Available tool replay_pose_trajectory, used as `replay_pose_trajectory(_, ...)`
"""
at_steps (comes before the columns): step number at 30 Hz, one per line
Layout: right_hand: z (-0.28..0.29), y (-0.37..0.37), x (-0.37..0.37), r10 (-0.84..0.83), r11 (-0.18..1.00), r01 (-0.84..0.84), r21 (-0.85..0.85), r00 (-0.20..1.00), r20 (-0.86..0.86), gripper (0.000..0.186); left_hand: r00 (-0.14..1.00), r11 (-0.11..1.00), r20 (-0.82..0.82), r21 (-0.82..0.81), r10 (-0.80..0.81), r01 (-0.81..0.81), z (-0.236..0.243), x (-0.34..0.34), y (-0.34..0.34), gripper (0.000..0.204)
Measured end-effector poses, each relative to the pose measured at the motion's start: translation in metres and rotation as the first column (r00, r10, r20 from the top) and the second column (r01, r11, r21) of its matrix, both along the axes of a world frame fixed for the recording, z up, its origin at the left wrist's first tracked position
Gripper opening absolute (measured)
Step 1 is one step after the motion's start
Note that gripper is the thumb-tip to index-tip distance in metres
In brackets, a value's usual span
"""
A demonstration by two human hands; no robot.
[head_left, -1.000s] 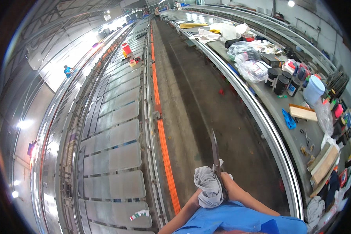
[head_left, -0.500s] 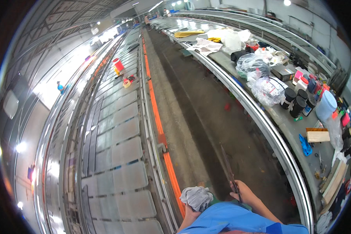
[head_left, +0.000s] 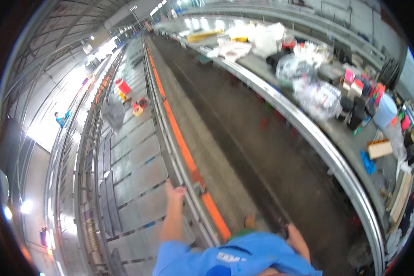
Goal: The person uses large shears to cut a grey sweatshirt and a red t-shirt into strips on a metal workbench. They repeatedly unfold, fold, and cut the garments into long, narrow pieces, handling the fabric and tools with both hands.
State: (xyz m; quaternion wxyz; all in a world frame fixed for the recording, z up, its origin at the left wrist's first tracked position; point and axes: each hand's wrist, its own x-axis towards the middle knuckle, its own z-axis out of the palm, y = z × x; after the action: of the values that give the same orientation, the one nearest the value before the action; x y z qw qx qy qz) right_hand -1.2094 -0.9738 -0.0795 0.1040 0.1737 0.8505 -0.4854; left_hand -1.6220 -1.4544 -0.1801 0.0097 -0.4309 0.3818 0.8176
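My left hand [head_left: 175,189] reaches out over the row of flat grey panels [head_left: 145,177], fingers apart and nothing in them. Farther up that row, a grey cloth [head_left: 114,115] shows, blurred, near a red-and-white container [head_left: 123,86]; whether it is in the air or lying on the panels I cannot tell. Low by my blue shirt, my right hand [head_left: 295,237] is closed around a thin dark tool [head_left: 281,225], blurred against the dark floor.
An orange strip [head_left: 179,133] and metal rails edge the panels. A walkway [head_left: 244,152] runs between them and a metal-edged table on my right, which bears plastic bags [head_left: 313,94], dark jars [head_left: 355,116], a light-blue bucket [head_left: 387,110] and wooden pieces [head_left: 379,149]. A person [head_left: 60,120] stands far left.
My left hand has let go of the grey cloth and swung left over the panels. The cloth is now far up the row. My view has shifted; my right hand stays low.
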Motion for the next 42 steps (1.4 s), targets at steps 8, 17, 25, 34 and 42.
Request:
replay_pose_trajectory(8, 0.041, -0.024, -0.004, -0.161, 0.987, 0.160, 0.022, 0.974, 0.160, 0.031, 0.923, 0.937, -0.281, -0.301, -0.264, 0.177, 0.037, 0.076, 0.144, 0.039)
replay_pose_trajectory(17, 0.036, -0.016, 0.039, -0.220, 0.976, 0.218, 0.031, 0.962, 0.162, 0.032, 0.799, 0.785, -0.293, -0.529, -0.526, 0.323, 0.019, 0.102, 0.178, 0.033)
replay_pose_trajectory(25, 0.035, 0.021, 0.132, -0.466, 0.884, 0.464, -0.051, 0.870, -0.163, 0.044, -0.399, -0.420, 0.141, -0.399, -0.906, 0.815, -0.098, 0.347, 0.287, 0.026)
replay_pose_trajectory(34, 0.074, 0.103, 0.326, -0.704, 0.701, 0.698, -0.145, 0.646, -0.294, 0.036, -0.795, -0.756, 0.416, -0.649, -0.442, 0.081, -0.052, 0.518, 0.485, 0.040)
replay_pose_trajectory(42, 0.055, 0.128, 0.472, -0.985, 0.172, 0.874, -0.455, 0.157, -0.071, 0.043, -0.908, -0.700, 0.418, -0.641, 0.027, -0.316, -0.030, 0.615, 0.631, 0.042)
